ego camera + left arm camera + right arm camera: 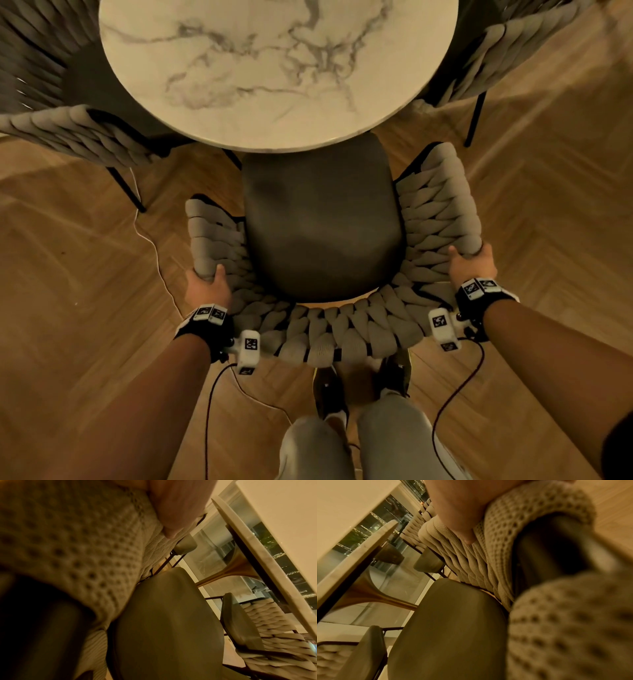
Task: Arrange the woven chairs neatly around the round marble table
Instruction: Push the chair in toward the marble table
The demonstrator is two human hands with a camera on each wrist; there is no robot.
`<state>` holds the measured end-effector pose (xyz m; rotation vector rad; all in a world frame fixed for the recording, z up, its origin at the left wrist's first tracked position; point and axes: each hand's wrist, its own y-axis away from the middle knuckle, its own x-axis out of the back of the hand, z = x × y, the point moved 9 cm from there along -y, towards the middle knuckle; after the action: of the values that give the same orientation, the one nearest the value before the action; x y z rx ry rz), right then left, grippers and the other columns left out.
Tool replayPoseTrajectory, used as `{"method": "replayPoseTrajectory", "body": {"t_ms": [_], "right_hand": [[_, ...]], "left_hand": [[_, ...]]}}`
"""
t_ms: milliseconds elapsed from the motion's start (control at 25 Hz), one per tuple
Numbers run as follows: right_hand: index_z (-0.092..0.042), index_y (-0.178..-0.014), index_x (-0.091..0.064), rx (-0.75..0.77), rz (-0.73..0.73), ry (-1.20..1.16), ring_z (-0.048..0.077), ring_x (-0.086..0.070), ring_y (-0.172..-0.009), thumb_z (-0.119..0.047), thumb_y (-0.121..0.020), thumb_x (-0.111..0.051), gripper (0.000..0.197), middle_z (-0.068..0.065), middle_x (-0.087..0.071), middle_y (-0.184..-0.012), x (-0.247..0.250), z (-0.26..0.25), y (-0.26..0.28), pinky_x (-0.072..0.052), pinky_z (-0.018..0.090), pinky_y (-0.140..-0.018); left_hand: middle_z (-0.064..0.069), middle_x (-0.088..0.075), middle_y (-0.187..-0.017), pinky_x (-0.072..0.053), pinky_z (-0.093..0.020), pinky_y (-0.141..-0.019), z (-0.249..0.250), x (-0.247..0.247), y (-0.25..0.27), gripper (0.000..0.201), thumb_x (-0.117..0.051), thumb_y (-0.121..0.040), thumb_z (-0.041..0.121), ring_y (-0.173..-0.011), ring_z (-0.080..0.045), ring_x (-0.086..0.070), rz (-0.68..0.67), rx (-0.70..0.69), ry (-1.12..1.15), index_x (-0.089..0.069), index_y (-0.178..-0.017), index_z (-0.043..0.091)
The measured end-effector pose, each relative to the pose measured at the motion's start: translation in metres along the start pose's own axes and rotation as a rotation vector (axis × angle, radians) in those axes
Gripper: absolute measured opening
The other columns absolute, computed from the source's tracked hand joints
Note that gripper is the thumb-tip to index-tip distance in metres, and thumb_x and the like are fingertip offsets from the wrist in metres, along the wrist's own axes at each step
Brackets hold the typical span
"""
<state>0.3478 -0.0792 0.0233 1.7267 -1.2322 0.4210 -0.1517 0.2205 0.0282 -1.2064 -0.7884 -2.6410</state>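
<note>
A woven chair with a dark seat stands right in front of me, its seat front tucked under the edge of the round marble table. My left hand grips the chair's left woven arm, thumb on the inner side. My right hand grips the right woven arm the same way. In the left wrist view my thumb lies on the weave above the seat. In the right wrist view my thumb presses the weave over the seat.
A second woven chair stands at the table's left, a third at its right, both close to the tabletop. A thin white cable runs across the wooden floor on the left. My legs and shoes are behind the chair back.
</note>
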Motion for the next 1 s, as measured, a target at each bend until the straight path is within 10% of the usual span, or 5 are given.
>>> {"method": "replayPoseTrajectory", "body": {"t_ms": [680, 1000], "right_hand": [[-0.020, -0.128, -0.053, 0.031, -0.012, -0.061, 0.040, -0.061, -0.107, -0.039, -0.087, -0.067, 0.048, 0.017, -0.065, -0.120, -0.021, -0.049, -0.051, -0.044, 0.039, -0.081], [-0.020, -0.142, -0.045, 0.033, -0.056, -0.181, 0.037, -0.061, -0.114, -0.043, -0.086, -0.068, 0.065, 0.013, -0.063, -0.128, -0.022, -0.047, -0.040, -0.048, 0.046, -0.098]], "left_hand": [[-0.022, -0.062, -0.122, -0.045, -0.046, -0.088, 0.050, -0.018, -0.027, 0.044, -0.059, -0.094, 0.039, -0.110, -0.044, -0.058, 0.029, 0.007, -0.080, -0.052, -0.125, 0.009], [-0.018, -0.058, -0.132, -0.045, -0.047, -0.096, 0.043, -0.013, -0.013, 0.064, -0.062, -0.089, 0.047, -0.117, -0.044, -0.057, -0.063, 0.048, -0.019, -0.042, -0.140, 0.013]]}}
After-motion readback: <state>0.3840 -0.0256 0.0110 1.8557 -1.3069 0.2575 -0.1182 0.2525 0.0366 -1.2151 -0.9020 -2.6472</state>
